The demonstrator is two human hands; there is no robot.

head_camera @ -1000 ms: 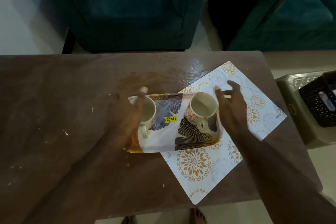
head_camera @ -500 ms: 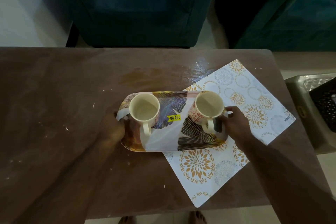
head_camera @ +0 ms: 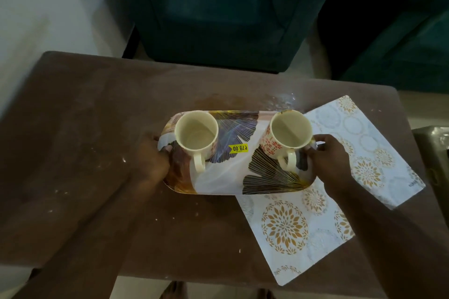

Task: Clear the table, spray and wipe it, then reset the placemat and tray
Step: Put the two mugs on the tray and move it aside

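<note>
The left hand [head_camera: 151,161] is clamped on the left short end of an oblong tray [head_camera: 226,177], fingers curled over its rim, and the right hand [head_camera: 326,160] grips the opposite short end the same way. The tray is patterned with dark and gold fan-shaped leaves and has a yellow price sticker [head_camera: 238,148] near its middle. Its long axis runs left to right across the view, roughly parallel to the table's near edge. It sits near the centre of a brown table [head_camera: 85,116], with its right end over the corner of a white placemat [head_camera: 340,177] printed with gold and grey flower rounds. Whether the tray touches the table or is held just above it cannot be told. The placemat lies at a slant, its long axis running from the near edge of the table up toward the far right corner. Two empty cream mugs stand upright on the tray: a left mug [head_camera: 196,135] and a right mug [head_camera: 290,133] with red flower marks, both handles pointing toward the person. Pale crumbs and a wet patch mark the tabletop. A dark teal armchair [head_camera: 218,12] stands beyond the table.
</note>
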